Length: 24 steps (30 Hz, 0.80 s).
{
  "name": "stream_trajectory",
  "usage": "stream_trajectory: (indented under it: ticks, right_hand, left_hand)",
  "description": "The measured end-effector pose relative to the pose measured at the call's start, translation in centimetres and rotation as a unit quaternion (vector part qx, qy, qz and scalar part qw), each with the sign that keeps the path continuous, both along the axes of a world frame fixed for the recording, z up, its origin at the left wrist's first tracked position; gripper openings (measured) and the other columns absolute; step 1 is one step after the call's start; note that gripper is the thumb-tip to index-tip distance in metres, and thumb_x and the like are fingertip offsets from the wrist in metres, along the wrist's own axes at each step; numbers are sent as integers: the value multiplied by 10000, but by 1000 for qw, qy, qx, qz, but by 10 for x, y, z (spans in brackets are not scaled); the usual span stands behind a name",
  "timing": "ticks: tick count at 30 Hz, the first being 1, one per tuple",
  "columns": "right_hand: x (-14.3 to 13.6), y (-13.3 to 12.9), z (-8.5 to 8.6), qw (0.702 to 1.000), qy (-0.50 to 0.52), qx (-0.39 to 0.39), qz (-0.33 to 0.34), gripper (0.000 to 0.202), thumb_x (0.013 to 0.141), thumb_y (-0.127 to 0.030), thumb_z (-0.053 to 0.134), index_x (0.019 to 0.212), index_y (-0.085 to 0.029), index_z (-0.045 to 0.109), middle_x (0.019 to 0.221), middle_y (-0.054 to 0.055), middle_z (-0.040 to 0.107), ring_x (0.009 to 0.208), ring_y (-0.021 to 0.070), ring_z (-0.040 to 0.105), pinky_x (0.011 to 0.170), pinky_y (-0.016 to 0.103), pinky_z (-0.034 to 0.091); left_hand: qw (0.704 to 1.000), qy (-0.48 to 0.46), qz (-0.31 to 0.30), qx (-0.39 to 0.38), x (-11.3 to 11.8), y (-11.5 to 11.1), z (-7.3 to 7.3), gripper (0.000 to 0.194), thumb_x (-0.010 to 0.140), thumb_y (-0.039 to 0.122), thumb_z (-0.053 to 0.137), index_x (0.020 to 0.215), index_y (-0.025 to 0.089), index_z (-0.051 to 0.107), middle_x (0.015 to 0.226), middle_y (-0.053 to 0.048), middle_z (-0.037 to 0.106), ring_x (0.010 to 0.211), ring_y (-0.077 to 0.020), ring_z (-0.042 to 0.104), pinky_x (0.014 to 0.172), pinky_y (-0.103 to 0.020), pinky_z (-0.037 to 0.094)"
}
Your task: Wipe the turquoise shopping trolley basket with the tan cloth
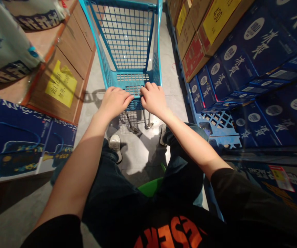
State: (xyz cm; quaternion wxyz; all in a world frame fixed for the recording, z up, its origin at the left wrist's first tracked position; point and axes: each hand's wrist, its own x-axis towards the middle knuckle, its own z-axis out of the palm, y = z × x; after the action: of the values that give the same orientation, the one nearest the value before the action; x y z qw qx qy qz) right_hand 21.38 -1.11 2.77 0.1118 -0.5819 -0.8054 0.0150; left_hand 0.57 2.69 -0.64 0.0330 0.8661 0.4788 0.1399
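A blue plastic shopping cart (129, 78) stands right in front of me, its latticed basket holding nothing I can see. Both hands rest at its near edge. My left hand (115, 101) closes over the left part of the cart's handle, with the thumb pointing inward. My right hand (154, 99) is curled over the right part, a short gap away. Between them a small piece of the blue handle shows. The undersides of the fingers are hidden.
Dark blue boxes (231, 65) and brown cartons (194, 44) are stacked on blue pallets (219, 120) to the right. A wooden cabinet (82, 44) and blue gift bags (14, 137) stand left. Tiled floor runs between. A green curved object (150, 187) shows between my legs.
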Motion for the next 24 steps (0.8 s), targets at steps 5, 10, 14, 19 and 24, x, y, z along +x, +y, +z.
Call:
stream_trajectory:
  ticks: [5, 10, 14, 19, 24]
  right_hand:
    - [7, 4, -4, 1000, 9, 15, 0, 381, 1028, -78, 438, 1312, -69, 692, 1360, 230, 683, 1342, 397, 585, 1170, 566, 472]
    - [1, 0, -17, 989, 56, 6, 136, 569, 989, -42, 445, 1529, -110, 612, 1568, 208, 618, 1464, 348, 523, 1251, 513, 422]
    - [16, 1, -10, 991, 36, 5, 132, 486, 1049, -125, 476, 1497, -158, 664, 1580, 186, 637, 1495, 350, 512, 1288, 520, 373]
    - [33, 3, -6, 999, 10, 26, 34, 336, 1057, -144, 491, 1262, -152, 758, 1369, 196, 720, 1345, 374, 586, 1307, 604, 329]
    - [22, 3, -28, 986, 56, 54, 147, 510, 966, -69, 537, 1444, -123, 705, 1506, 220, 662, 1414, 375, 542, 1223, 537, 433]
  left_hand:
    - [1000, -9, 2, 19, 4, 1, -5, 448, 1122, 395, 433, 1043, 236, 843, 1132, -146, 857, 1196, -376, 726, 1146, -619, 488]
    - [1000, -15, 3, 22, 3, 0, -6, 392, 1102, 360, 473, 1108, 250, 849, 1124, -140, 859, 1189, -368, 725, 1136, -611, 485]
    - [1000, -8, 2, 13, 1, -1, -3, 411, 1120, 383, 459, 1081, 244, 844, 1151, -143, 859, 1201, -361, 722, 1144, -593, 483]
    - [1000, -5, -11, 6, 3, -4, 5, 441, 1139, 397, 453, 1028, 217, 840, 1137, -167, 858, 1182, -368, 737, 1125, -582, 491]
    - [999, 28, -13, 16, 4, -8, 7, 430, 1155, 372, 456, 1045, 193, 831, 1104, -162, 857, 1184, -354, 750, 1116, -547, 495]
